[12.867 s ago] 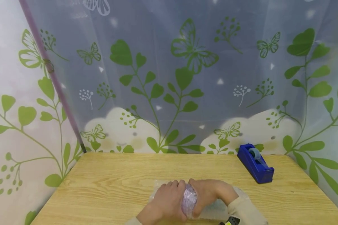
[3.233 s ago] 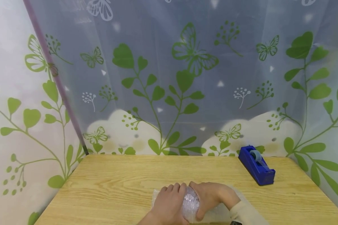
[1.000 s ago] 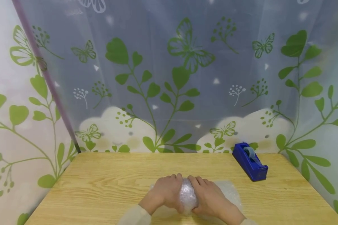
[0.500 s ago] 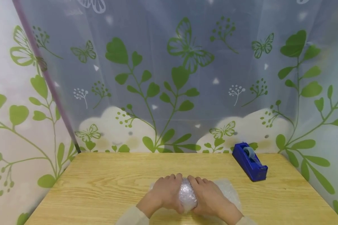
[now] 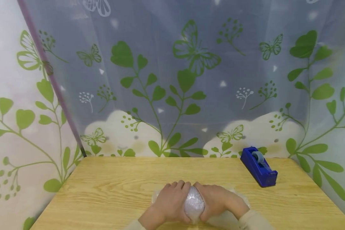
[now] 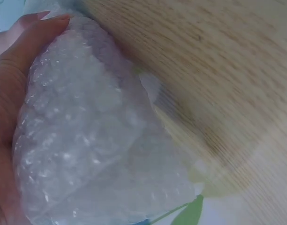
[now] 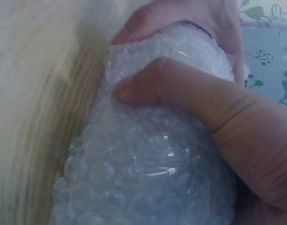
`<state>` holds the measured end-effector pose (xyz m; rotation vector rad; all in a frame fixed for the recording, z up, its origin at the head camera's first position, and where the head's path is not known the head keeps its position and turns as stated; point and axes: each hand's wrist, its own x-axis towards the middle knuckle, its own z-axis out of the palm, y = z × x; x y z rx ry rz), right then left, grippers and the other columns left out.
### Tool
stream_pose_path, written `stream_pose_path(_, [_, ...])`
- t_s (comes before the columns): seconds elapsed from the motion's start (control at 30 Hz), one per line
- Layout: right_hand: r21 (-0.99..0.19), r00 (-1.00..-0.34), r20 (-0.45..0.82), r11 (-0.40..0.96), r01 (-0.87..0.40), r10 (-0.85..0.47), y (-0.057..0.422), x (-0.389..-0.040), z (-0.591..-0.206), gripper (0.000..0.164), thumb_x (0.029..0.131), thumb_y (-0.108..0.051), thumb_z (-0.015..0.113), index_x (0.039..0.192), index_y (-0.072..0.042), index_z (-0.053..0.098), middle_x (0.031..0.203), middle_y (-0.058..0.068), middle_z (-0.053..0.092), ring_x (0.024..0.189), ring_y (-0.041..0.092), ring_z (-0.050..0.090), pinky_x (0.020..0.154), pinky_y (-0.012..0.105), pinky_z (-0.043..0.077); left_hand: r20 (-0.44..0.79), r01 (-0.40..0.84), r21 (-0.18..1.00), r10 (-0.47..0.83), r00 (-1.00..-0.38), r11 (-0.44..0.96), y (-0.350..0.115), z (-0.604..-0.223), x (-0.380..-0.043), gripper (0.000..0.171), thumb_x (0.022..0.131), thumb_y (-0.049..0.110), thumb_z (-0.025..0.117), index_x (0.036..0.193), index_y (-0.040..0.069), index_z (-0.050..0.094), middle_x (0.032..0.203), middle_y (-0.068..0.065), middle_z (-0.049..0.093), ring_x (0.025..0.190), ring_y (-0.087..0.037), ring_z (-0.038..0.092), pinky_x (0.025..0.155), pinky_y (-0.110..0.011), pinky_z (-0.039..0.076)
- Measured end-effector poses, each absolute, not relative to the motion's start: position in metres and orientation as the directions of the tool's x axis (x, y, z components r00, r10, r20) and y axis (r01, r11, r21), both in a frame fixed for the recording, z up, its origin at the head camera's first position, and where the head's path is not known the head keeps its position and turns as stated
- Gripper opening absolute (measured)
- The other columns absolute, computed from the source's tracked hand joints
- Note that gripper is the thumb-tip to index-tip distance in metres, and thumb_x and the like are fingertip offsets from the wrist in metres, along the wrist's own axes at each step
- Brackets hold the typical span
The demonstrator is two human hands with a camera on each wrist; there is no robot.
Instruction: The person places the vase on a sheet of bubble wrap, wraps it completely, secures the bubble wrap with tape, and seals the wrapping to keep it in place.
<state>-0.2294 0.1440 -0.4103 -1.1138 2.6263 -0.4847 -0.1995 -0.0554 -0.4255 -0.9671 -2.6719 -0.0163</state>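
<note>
Left of the blue tape dispenser [image 5: 258, 167] and nearer us, our left hand [image 5: 172, 202] and right hand [image 5: 217, 198] curl round the bubble-wrap bundle [image 5: 194, 203] from either side. It should feel light, springy, slick; we'd best cup both sides gently.

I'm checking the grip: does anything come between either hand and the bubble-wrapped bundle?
Nothing visible does: the left hand and right hand hold the bubble-wrapped bundle directly. The blue tape dispenser stands apart, farther back to the right.
</note>
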Motion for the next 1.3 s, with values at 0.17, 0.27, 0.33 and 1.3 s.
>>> stream_pose_path(0.17, [-0.461,-0.633,-0.152,0.621,-0.634,-0.759,0.143,-0.233,-0.405,0.065,0.059,-0.025,0.083,0.111,-0.017,0.044,0.089,-0.013,0.052,0.076,0.003,0.052,0.068,0.024,0.046,0.315,0.618,-0.135,0.625,-0.714,0.774,-0.056,-0.426,-0.196,0.093,0.052,0.068,0.076,0.119,0.010,0.048,0.097,-0.002,0.055,0.081,-0.017,0.057,0.069,-0.030,0.049])
stream_pose_path(0.27, [-0.478,-0.616,-0.180,0.615,-0.627,-0.767,0.142,-0.234,-0.403,0.064,0.060,-0.024,0.083,0.110,-0.016,0.043,0.089,-0.012,0.051,0.076,0.003,0.052,0.069,0.024,0.046,0.334,0.614,-0.147,0.623,-0.707,0.776,-0.056,-0.428,-0.195,0.094,0.051,0.068,0.076,0.119,0.009,0.048,0.098,-0.002,0.055,0.081,-0.017,0.057,0.069,-0.030,0.049])
stream_pose_path(0.33, [-0.485,-0.607,-0.199,0.616,-0.621,-0.769,0.140,-0.235,-0.402,0.065,0.060,-0.023,0.083,0.110,-0.016,0.043,0.090,-0.012,0.051,0.077,0.003,0.052,0.070,0.023,0.046,0.343,0.611,-0.148,0.619,-0.706,0.778,-0.057,-0.429,-0.194,0.095,0.051,0.067,0.076,0.120,0.008,0.048,0.099,-0.002,0.055,0.082,-0.018,0.057,0.069,-0.031,0.049])
stream_pose_path(1.3, [-0.720,-0.303,-0.541,0.618,-0.317,-0.785,0.134,-0.268,-0.396,0.054,0.068,-0.018,0.075,0.115,-0.026,0.050,0.105,-0.008,0.058,0.092,0.008,0.056,0.077,0.026,0.048,0.381,0.587,-0.219,0.622,-0.684,0.779,-0.059,-0.436,-0.187,0.091,0.056,0.063,0.074,0.123,0.007,0.048,0.106,-0.004,0.055,0.087,-0.018,0.058,0.074,-0.031,0.049])
